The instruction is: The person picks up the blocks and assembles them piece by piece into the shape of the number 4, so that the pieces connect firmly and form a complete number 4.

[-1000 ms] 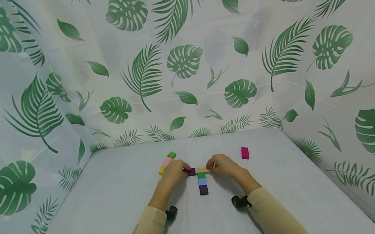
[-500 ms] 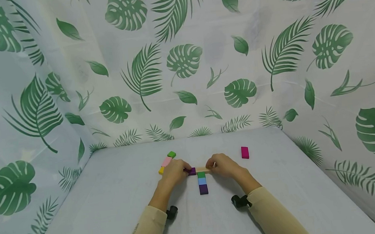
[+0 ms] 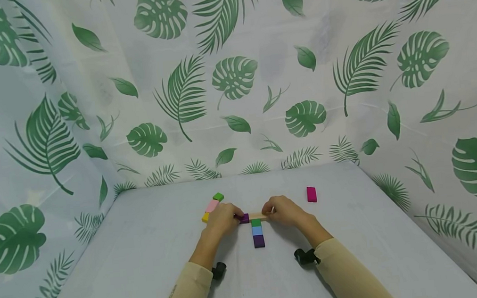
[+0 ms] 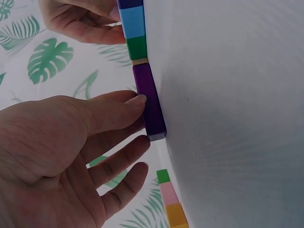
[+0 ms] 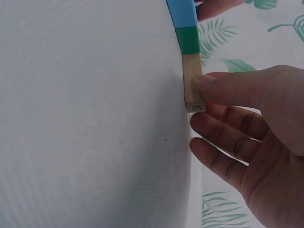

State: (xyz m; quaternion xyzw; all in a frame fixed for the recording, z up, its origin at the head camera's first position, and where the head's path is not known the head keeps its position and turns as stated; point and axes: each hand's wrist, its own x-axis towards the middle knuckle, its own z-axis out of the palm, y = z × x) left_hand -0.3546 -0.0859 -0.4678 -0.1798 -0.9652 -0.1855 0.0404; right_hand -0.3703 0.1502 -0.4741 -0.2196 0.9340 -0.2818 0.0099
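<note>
Nothing has visibly moved since the earlier head view: both hands and every block keep their places. Assembled so far, midway between the left and right edges of the white-covered worktop (image 3: 250, 285), is a T-shaped layout. Its stem, directed toward the near edge, comprises a dark green block (image 3: 256, 223), a light blue block (image 3: 257, 231) and a dark violet block (image 3: 259, 241), set in line. Its crossbar comprises an elongated purple block (image 4: 151, 104) and an elongated bare-wood block (image 5: 192, 76), end to end with no gap that shows. Left hand (image 3: 223, 219): thumb and fingers pinch the purple block near its outer end. Right hand (image 3: 284, 210): a similar pinch on the bare-wood block. Judged from these grips, the crossbar is being aligned and not yet released. Outside the layout, and unheld, lie a slanting row of a yellow block (image 3: 205, 217), a pink block (image 3: 212, 206) and a bright green block (image 3: 218, 196), left of centre, and a magenta rectangular block (image 3: 311, 194), alone toward the far right corner.
</note>
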